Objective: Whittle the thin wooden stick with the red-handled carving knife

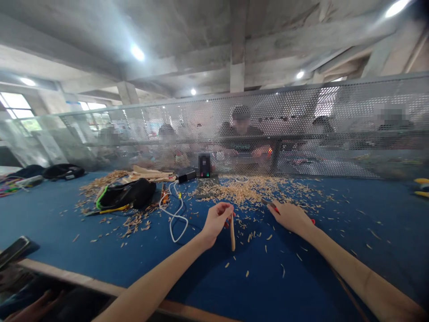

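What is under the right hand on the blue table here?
Under the right hand lies a tool with a red handle; a dark tip pokes out past the fingers and a bit of red shows near the wrist. The hand covers its middle, so its type is unclear. Wood shavings lie around.

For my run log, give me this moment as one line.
left hand: holds wooden stick upright | right hand: on red-handled tool | blue table: wood shavings

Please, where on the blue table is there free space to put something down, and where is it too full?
Free: the blue table to the right of the right hand, with few chips, and the near strip between both forearms. Crowded: the wood shavings behind the hands, and the black bag and white cable beyond the left hand, which holds a wooden stick.
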Motion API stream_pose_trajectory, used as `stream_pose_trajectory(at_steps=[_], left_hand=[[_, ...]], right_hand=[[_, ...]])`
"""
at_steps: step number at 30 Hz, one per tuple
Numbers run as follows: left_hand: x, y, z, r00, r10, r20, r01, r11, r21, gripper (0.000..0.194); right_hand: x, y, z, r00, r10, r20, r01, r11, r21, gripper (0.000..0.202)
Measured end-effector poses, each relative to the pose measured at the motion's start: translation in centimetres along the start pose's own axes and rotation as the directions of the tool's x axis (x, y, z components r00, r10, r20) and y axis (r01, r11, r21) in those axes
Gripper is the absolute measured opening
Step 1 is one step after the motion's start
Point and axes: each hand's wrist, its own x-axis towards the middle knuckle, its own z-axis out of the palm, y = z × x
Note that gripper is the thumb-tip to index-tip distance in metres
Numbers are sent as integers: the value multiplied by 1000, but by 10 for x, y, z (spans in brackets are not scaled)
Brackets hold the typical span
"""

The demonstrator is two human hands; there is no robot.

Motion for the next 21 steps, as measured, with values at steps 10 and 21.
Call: stream_pose_trajectory(at_steps=[10, 21], left_hand=[[-16, -2, 9, 875, -56, 481, 9, 995, 98, 59], [-10, -4, 9, 970, -38, 240, 40, 999, -6, 49]], right_hand=[[2, 3, 2, 999, 31, 15, -31, 999, -31, 50], [2, 2, 1, 998, 43, 41, -43, 999, 2, 49]])
